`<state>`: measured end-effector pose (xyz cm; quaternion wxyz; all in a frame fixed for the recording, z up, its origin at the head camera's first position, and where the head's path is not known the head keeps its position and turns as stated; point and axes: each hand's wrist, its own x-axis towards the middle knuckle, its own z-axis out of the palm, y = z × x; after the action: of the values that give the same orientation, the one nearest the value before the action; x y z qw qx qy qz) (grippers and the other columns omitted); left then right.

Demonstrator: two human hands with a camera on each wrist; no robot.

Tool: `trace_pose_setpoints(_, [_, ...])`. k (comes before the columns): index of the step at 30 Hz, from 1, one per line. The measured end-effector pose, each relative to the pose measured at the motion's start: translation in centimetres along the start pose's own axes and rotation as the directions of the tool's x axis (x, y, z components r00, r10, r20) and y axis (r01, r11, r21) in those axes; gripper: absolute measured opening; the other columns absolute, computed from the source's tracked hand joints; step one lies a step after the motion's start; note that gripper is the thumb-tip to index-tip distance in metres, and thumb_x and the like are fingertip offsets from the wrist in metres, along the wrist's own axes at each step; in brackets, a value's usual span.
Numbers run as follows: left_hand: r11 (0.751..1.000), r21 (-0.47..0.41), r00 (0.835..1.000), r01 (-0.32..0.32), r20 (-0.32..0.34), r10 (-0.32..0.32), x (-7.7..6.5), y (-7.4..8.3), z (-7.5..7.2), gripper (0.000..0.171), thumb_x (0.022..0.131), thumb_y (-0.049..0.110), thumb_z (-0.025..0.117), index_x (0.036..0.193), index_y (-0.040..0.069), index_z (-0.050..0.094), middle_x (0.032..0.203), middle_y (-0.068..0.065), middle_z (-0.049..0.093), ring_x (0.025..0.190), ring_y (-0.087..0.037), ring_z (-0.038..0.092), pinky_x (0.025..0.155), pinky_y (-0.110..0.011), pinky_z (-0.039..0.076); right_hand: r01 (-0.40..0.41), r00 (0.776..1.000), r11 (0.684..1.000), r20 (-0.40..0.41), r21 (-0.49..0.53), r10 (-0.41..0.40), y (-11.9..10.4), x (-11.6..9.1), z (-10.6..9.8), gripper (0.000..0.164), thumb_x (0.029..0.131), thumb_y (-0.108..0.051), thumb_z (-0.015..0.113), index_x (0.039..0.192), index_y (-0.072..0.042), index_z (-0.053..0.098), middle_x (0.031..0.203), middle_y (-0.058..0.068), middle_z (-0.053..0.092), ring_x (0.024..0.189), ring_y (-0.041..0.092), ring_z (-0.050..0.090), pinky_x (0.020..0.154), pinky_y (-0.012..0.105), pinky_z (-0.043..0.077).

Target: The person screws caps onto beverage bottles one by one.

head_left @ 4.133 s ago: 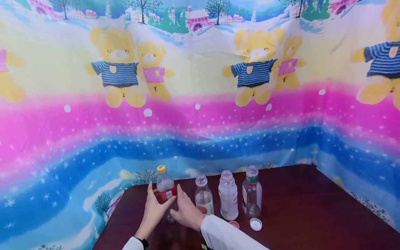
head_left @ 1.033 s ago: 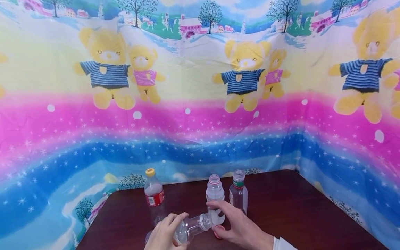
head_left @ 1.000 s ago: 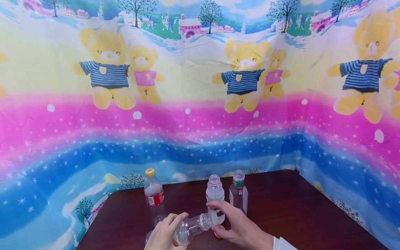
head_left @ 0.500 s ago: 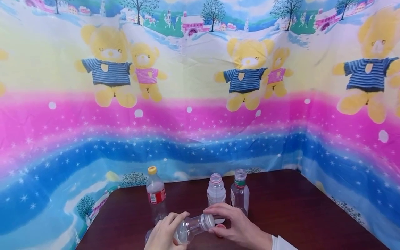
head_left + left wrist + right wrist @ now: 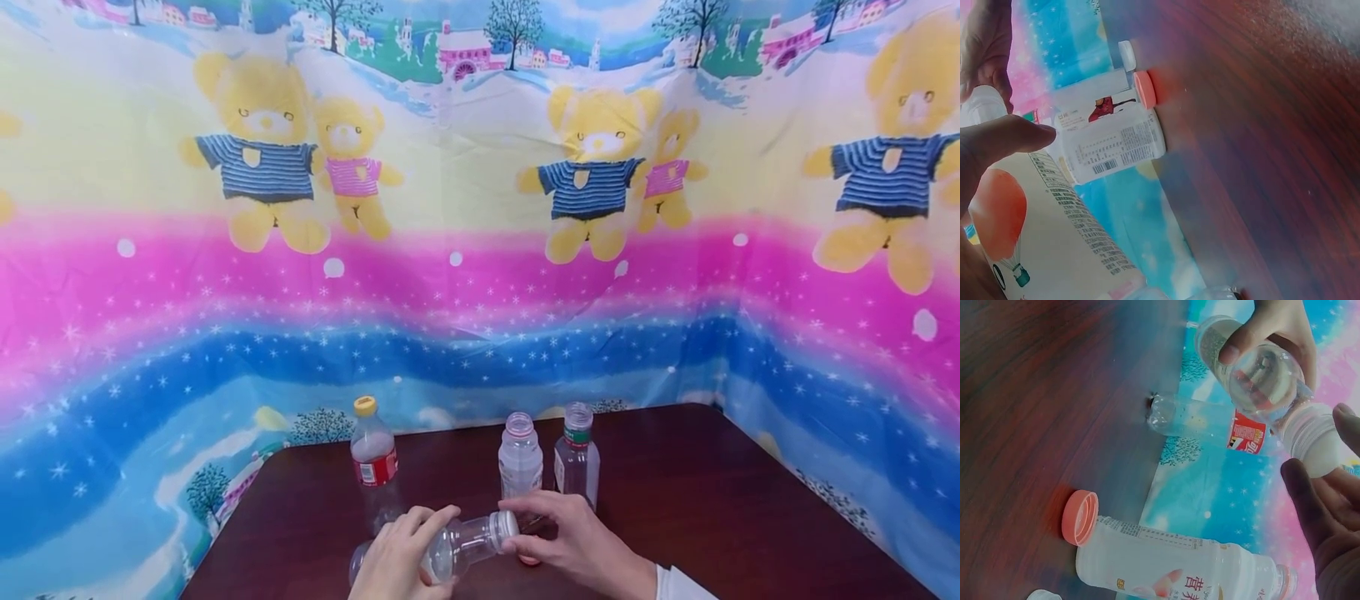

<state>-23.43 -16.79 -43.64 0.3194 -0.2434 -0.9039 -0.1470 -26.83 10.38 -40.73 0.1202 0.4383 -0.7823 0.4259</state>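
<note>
My left hand (image 5: 401, 554) grips a clear bottle (image 5: 471, 540), tilted with its mouth to the right; its label (image 5: 1041, 225) shows a red balloon in the left wrist view. A white cap (image 5: 507, 528) sits over the bottle's mouth. My right hand (image 5: 573, 542) pinches that cap between thumb and fingers; the right wrist view shows the cap (image 5: 1324, 453) against the threaded neck. How tightly it is screwed on, I cannot tell. Behind the hands stand a yellow-capped bottle (image 5: 372, 454) with a red label, a whitish uncapped bottle (image 5: 520, 462) and a clear uncapped bottle (image 5: 577, 467) with a green neck band.
A pinkish-red cap (image 5: 1080, 517) lies on the dark wooden table (image 5: 712, 500) by the whitish bottle's base. Another white cap (image 5: 1127, 56) lies farther along. A curtain (image 5: 450, 333) printed with bears hangs behind the table's back edge.
Earlier, both hands were around the yellow-capped bottle, and the bottle now held stood upright, uncapped. A second ago the white cap was askew at its mouth; now it sits squarely there.
</note>
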Motion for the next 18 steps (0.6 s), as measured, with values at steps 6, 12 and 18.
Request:
trace_pose_setpoints(6, [1.000,-0.024,0.999,0.005,0.044,-0.004,-0.06,0.16,0.02,0.073,0.062,0.041,0.090,0.129,0.028,0.064,0.101,0.012,0.063,0.078,-0.003,0.054,0.065,-0.023,0.042,-0.104,0.992,0.991,0.074,0.086,0.098,-0.17,-0.27,-0.27,0.041,0.095,-0.033,0.071,0.130,-0.013,0.066,0.106,0.006,0.077,0.091,-0.003,0.070,0.075,0.022,0.060])
trace_pose_setpoints(12, [1.000,-0.005,1.000,0.014,0.026,-0.014,0.04,0.32,-0.08,0.075,0.060,0.041,0.091,0.128,0.029,0.064,0.100,0.012,0.064,0.079,-0.004,0.055,0.064,-0.023,0.043,0.022,0.995,0.992,0.098,0.123,-0.034,0.17,-0.53,-0.63,0.042,0.094,-0.022,0.072,0.134,-0.013,0.062,0.121,0.011,0.068,0.102,0.002,0.071,0.079,0.027,0.062])
trace_pose_setpoints(18, [0.997,-0.052,0.995,0.053,0.088,-0.048,0.31,0.34,-0.44,0.074,0.063,0.042,0.091,0.131,0.031,0.062,0.100,0.012,0.064,0.078,-0.001,0.051,0.064,-0.023,0.045,0.094,0.993,0.984,0.051,0.150,-0.103,0.32,-0.50,-0.84,0.036,0.094,-0.013,0.072,0.129,-0.013,0.064,0.125,0.012,0.067,0.110,0.001,0.065,0.083,0.027,0.061])
